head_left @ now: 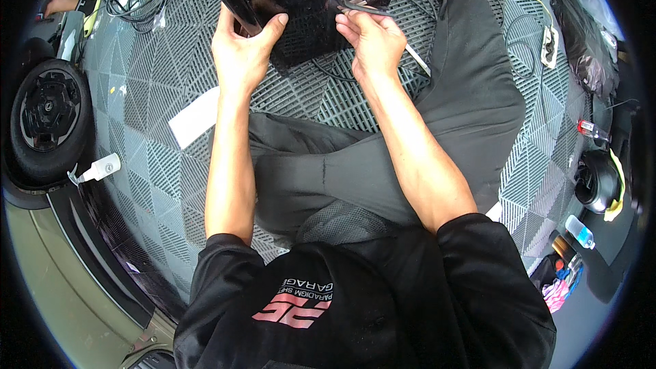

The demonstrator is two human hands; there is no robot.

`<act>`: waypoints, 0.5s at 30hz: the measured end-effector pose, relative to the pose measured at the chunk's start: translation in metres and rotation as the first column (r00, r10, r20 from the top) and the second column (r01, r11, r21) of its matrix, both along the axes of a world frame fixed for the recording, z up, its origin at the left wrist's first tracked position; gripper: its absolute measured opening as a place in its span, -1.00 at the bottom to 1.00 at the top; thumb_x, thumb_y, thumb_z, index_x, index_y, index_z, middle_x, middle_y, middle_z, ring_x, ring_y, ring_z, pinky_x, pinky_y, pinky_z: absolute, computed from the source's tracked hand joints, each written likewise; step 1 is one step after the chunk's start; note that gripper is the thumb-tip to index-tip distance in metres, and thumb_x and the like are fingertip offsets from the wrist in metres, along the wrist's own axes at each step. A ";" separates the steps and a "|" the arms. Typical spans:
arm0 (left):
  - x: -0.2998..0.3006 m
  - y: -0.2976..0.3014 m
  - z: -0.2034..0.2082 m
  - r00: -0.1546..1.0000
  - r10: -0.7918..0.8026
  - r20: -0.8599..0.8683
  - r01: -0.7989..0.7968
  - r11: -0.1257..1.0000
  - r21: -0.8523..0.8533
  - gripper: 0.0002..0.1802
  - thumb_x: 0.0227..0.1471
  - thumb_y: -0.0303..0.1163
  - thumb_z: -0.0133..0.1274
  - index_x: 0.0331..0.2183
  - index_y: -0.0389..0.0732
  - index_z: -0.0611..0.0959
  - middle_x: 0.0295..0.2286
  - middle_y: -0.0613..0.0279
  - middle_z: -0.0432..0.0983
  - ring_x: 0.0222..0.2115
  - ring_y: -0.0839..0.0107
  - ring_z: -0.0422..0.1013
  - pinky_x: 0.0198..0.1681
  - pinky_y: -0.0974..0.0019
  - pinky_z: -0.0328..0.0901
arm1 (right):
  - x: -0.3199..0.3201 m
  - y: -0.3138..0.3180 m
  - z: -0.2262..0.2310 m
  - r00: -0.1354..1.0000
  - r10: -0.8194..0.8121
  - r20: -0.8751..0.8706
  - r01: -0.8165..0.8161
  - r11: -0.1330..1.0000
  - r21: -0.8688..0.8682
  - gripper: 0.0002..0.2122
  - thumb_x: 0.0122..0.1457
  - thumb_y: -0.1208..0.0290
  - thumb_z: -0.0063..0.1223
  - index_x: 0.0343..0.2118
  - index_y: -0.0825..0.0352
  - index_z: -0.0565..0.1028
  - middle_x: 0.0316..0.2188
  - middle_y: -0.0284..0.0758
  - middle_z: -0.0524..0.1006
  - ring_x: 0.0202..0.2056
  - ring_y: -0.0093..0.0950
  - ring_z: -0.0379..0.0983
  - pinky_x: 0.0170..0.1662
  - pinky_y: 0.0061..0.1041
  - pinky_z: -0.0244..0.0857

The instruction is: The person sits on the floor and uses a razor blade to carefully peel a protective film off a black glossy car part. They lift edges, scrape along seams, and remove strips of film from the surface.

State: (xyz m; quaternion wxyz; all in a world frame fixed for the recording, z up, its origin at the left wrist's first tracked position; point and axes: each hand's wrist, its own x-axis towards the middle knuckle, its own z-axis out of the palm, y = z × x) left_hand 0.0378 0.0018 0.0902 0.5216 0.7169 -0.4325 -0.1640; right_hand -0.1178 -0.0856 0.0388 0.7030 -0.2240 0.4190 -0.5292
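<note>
At the top centre, a glossy black panel stands over the floor in front of me. My left hand is closed on its left edge, with the thumb on the front face and the other fingers mostly hidden behind it. My right hand is closed in a pinch at a thin black strip that runs along the panel's right part. A slim white stick shows just below that hand; whether the fingers also touch it, I cannot tell.
Grey slatted tiles cover the floor around my folded legs. A white sheet lies by my left forearm. Farther left are a coiled black cable, a wheel and a spray bottle. To the right lies a white power strip.
</note>
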 end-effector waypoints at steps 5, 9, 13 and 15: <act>0.001 0.000 0.000 1.000 0.001 0.012 -0.002 1.000 0.020 -0.47 -0.05 -0.36 0.43 -0.04 -0.22 0.60 -0.24 0.20 0.68 -0.21 0.40 0.57 -0.03 0.31 0.41 | 0.000 0.000 0.000 1.000 0.005 -0.013 -0.005 1.000 0.000 -0.87 0.17 0.71 0.13 -0.26 0.59 0.44 -0.31 -0.05 0.62 -0.31 -0.28 0.67 -0.22 -0.41 0.65; 0.000 0.001 0.001 1.000 0.001 0.017 -0.001 1.000 0.025 -0.47 -0.05 -0.37 0.42 -0.03 -0.23 0.59 -0.23 0.19 0.68 -0.19 0.40 0.57 -0.02 0.30 0.41 | 0.000 0.000 0.000 1.000 0.005 0.003 -0.005 1.000 0.012 -0.87 0.17 0.71 0.13 -0.26 0.59 0.44 -0.31 -0.05 0.62 -0.31 -0.28 0.67 -0.22 -0.41 0.65; 0.000 0.001 0.001 1.000 -0.001 -0.005 0.002 1.000 0.017 -0.46 -0.04 -0.37 0.43 -0.02 -0.23 0.59 -0.22 0.19 0.68 -0.19 0.40 0.56 -0.01 0.30 0.41 | 0.000 0.000 0.000 1.000 0.007 -0.002 -0.007 1.000 0.011 -0.87 0.17 0.71 0.13 -0.24 0.59 0.44 -0.32 -0.06 0.62 -0.31 -0.28 0.67 -0.22 -0.40 0.65; 0.000 0.001 0.001 1.000 -0.002 -0.003 0.002 1.000 0.019 -0.45 -0.05 -0.36 0.43 -0.02 -0.23 0.59 -0.21 0.19 0.68 -0.19 0.40 0.56 -0.01 0.29 0.41 | 0.000 -0.001 -0.001 1.000 0.012 -0.004 -0.011 1.000 0.011 -0.86 0.17 0.71 0.13 -0.24 0.59 0.44 -0.32 -0.06 0.62 -0.32 -0.28 0.67 -0.22 -0.40 0.65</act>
